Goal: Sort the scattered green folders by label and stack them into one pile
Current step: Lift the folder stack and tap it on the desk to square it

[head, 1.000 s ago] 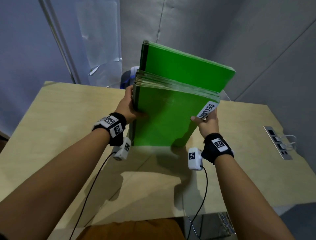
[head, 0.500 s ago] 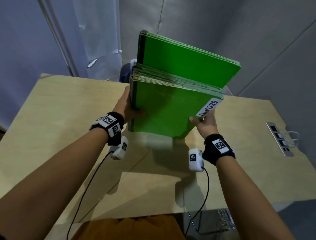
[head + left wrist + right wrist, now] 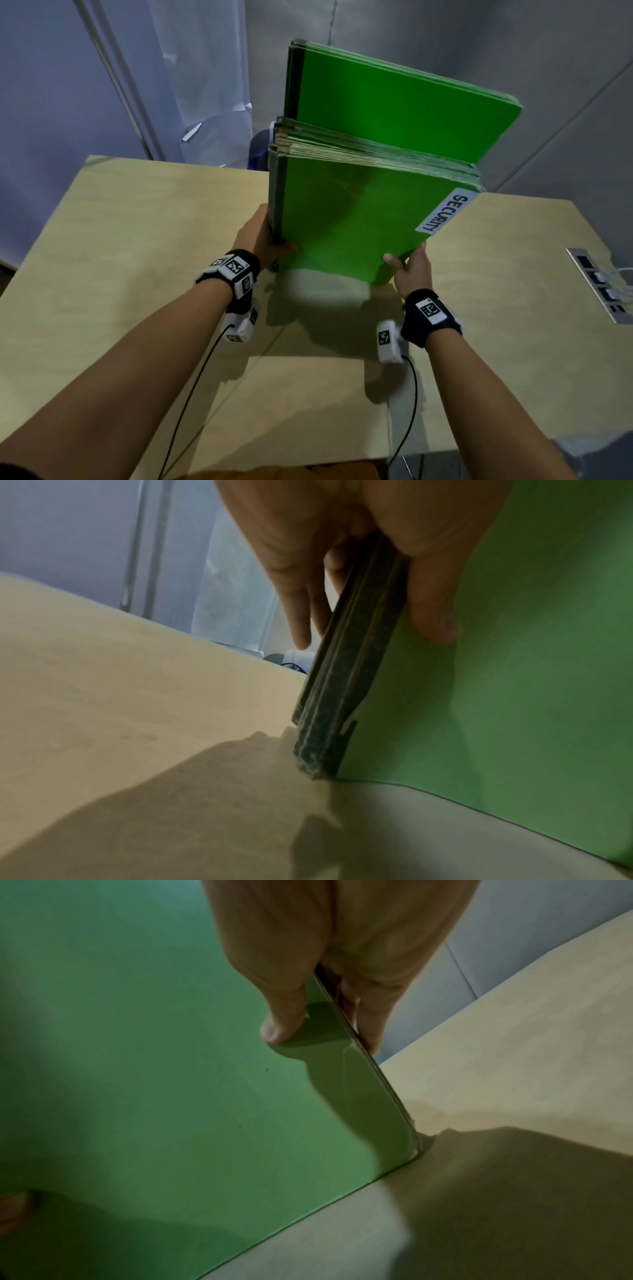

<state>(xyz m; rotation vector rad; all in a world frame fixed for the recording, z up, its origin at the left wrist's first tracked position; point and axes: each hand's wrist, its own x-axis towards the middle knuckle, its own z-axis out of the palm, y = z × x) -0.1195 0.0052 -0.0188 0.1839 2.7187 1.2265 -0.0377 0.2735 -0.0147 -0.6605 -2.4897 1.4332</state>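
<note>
I see the bundle of green folders (image 3: 349,219) standing on edge over the table's middle, dark spines to the left, a taller batch (image 3: 394,106) rising at the far side, a white SECURITY label (image 3: 445,212) on the near cover's upper right.

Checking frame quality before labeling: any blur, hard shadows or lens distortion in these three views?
Head view: sharp, SECURITY label readable; wide-angle bend at the edges; hard shadows of arms and folder stack on the table. Left wrist view: soft, left hand close and blurred, dark shadow below the spines. Right wrist view: dim, right hand soft, its thumb's shadow on the green cover.
</note>
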